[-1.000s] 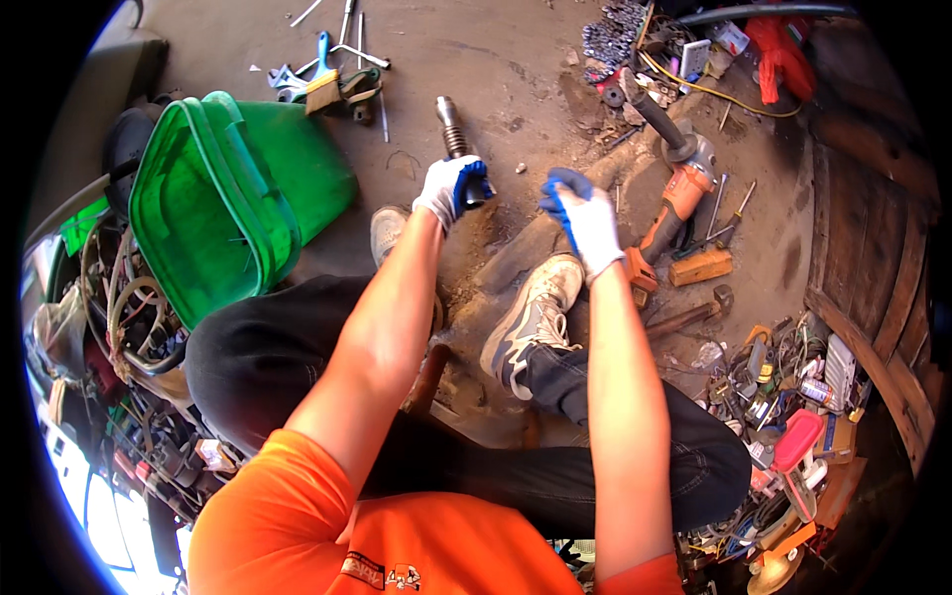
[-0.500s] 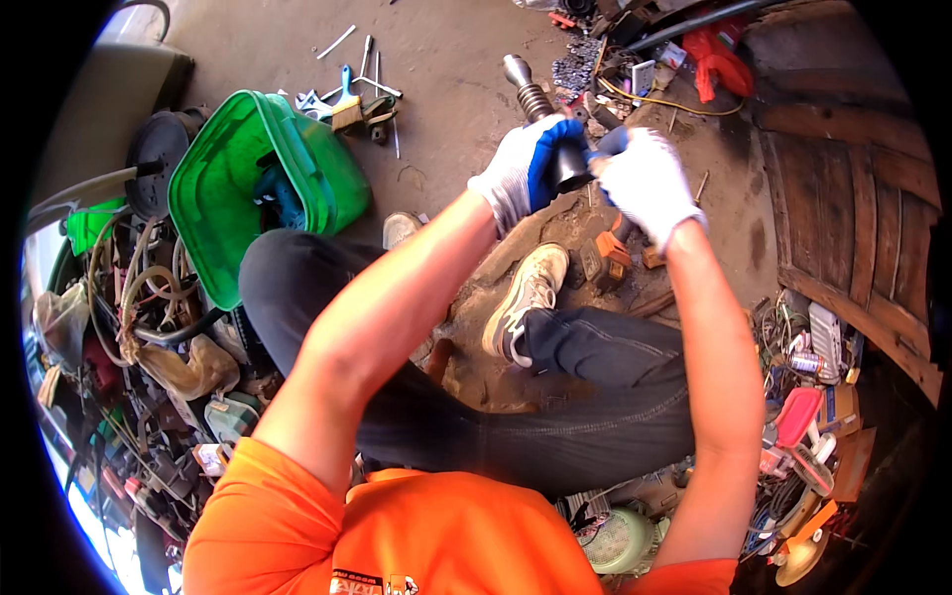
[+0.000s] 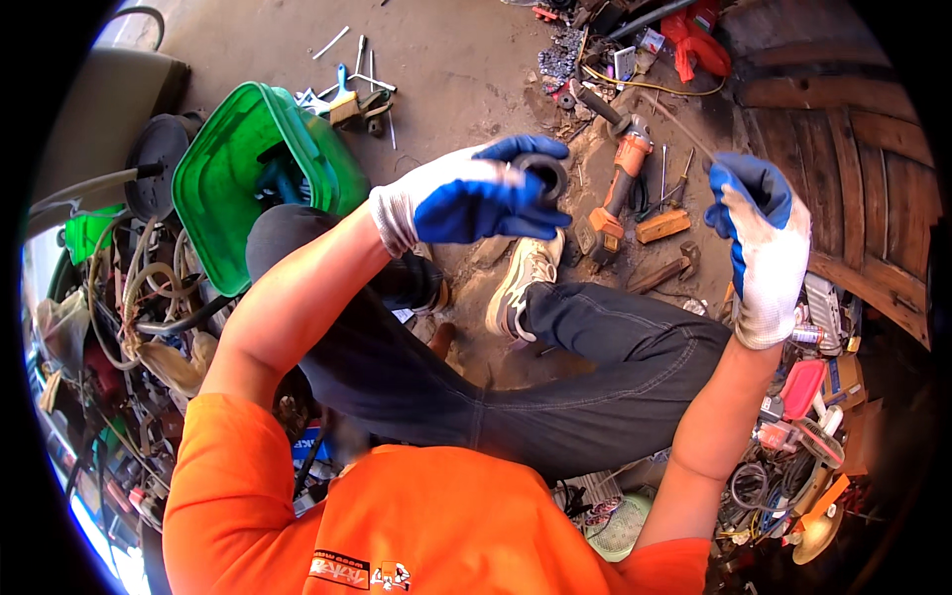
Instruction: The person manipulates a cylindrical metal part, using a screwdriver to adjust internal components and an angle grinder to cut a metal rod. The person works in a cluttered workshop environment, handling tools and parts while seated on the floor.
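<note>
Presenting its round, hollow end, the dark tube (image 3: 558, 175) lies in your left grip (image 3: 464, 201), raised above the floor and in front of your shins. The glove hides most of its length, so weight can only be judged: probably metal, hence rather heavy for its size, stiff and hardly fragile. Any oil on it would make it slippery; none can be made out. Best purchase is likely around the barrel, with your palm close behind the end and the mouth left free.

Your left grip is closed about the tube, thumb side above, the other fingers stretched along beneath; the forearm slants in from the lower left, elbow bent, the blue palm coating turned partly toward view. Your right grip (image 3: 762, 220) is raised well apart at the right, fingers loosely curled, wrist above a steep forearm. A thin rod (image 3: 682, 126) runs up to its fingertips; whether it is pinched there you cannot tell from this view.

Farther out, the grinder (image 3: 628, 171) lies on the floor between your two grips, an orange block (image 3: 661, 226) just beside it. Your shoe (image 3: 526, 281) stands below the tube; the green bin (image 3: 340, 177) is at left, near your knee.
</note>
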{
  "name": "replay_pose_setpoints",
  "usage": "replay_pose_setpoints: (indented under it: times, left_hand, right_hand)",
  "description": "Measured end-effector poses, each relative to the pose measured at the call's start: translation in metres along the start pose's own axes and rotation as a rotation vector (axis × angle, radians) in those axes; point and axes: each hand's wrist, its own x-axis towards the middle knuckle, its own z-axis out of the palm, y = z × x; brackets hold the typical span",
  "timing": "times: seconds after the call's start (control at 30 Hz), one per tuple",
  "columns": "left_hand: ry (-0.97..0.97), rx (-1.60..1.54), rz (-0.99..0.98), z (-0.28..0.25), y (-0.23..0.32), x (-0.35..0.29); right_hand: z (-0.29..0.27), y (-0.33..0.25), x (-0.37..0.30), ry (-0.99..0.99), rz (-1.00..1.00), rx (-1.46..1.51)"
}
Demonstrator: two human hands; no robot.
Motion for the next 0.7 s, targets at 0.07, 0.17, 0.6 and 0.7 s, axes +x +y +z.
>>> replay_pose_setpoints:
  times: [0.07,0.17,0.6,0.7]
  left_hand:
    - [-0.046,0.096,-0.113,0.013,-0.001,-0.009]
    - [0.137,0.779,-0.005,0.030,-0.014,-0.015]
    - [0.310,1.922,0.218,-0.007,0.002,-0.017]
    - [0.207,1.474,0.252,-0.019,-0.022,-0.011]
  right_hand:
    - [-0.006,0.007,-0.002,-0.017,0.005,0.094]
    - [-0.003,0.009,-0.006,0.010,-0.076,0.281]
    - [0.013,-0.009,-0.020,-0.111,-0.131,0.382]
    - [0.013,-0.019,-0.033,-0.143,-0.121,0.429]
